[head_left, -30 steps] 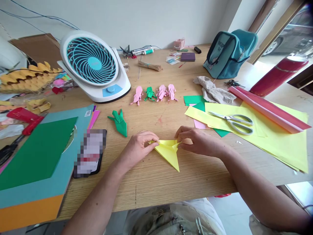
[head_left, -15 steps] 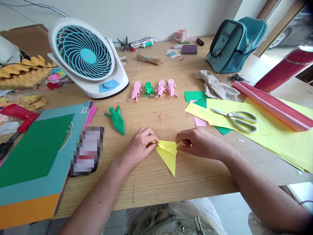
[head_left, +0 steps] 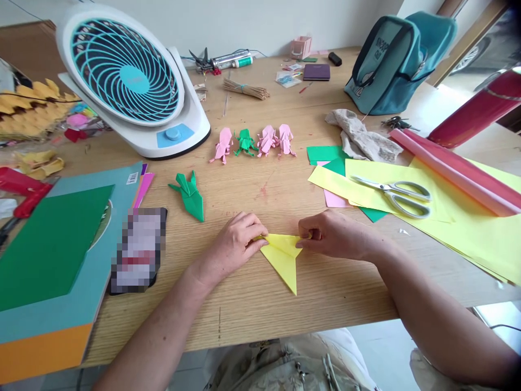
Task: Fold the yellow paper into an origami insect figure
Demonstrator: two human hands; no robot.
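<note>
A folded piece of yellow origami paper (head_left: 283,255) lies on the table between my hands, one sharp point toward me. My left hand (head_left: 238,239) pinches its upper left corner between thumb and fingers. At the opposite upper corner, my right hand (head_left: 331,234) grips the paper, with the fingers curled and the thumb on the edge. A crease runs across the upper part of the sheet. Left of my hands lies a green folded paper figure (head_left: 191,196). Beyond them stand several small origami figures, pink (head_left: 267,140) and green (head_left: 245,142).
A white and blue fan (head_left: 134,81) stands back left. Phone (head_left: 138,250) and green paper (head_left: 52,247) lie at left. On the right are scissors (head_left: 401,194) on yellow sheets (head_left: 468,239), a pink roll (head_left: 456,171), a cloth (head_left: 362,136), a red bottle (head_left: 474,111) and a teal bag (head_left: 391,65).
My right hand has shifted slightly right along with the paper's corner, and the upper edge looks flatter. Both hands keep their hold. The whole view has shifted a little.
</note>
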